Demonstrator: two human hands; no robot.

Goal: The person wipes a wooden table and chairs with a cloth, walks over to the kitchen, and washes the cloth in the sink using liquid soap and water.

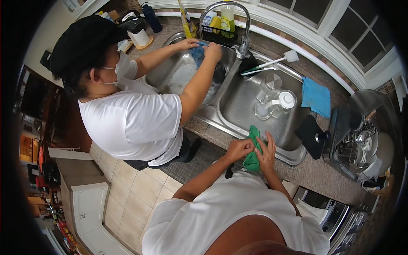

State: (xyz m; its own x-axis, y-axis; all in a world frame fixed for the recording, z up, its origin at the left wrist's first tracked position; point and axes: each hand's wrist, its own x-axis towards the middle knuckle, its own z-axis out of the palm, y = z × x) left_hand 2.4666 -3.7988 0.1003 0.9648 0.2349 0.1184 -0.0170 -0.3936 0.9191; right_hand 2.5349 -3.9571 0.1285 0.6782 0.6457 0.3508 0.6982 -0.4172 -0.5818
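A bunched green cloth point(251, 159) hangs between my hands at the front edge of the right sink basin. With thumb and fingers pinched together, my left hand point(239, 150) grips its left side. My right hand point(267, 154) holds the cloth from the right, its fingers partly stretched upward and its thumb side against the cloth. In the right basin point(238, 106), just beyond my hands, are a clear pitcher point(270, 83) and a white-lidded container point(287, 100).
A person point(131, 106) at my left holds a blue cloth point(197, 54) over the soapy left basin point(163, 87). The faucet point(245, 44) rises between the basins. A brush point(291, 56), folded blue cloth point(316, 97), black pad point(311, 135) and loaded dish rack point(361, 146) stand to the right.
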